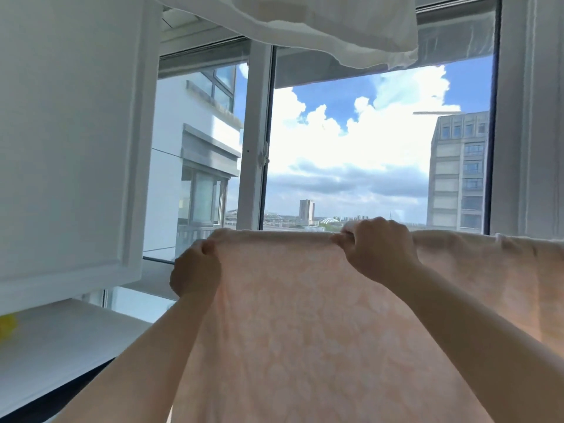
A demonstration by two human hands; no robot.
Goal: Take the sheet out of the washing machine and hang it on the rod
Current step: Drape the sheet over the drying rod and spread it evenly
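Note:
A pale peach sheet (305, 315) with a faint white pattern hangs in front of me, its top fold running level across the view at window height. The rod under that fold is hidden by the cloth. My left hand (195, 270) grips the sheet's left edge just below the fold. My right hand (378, 248) pinches the top fold near the middle, fingers curled over it. The sheet runs on to the right edge of the view. The washing machine is out of sight.
A white cloth (320, 29) hangs overhead. A white cabinet door (70, 141) stands at the left above a white counter (61, 346) with a yellow object (6, 326) at its edge. Behind the sheet is a large window (366, 141).

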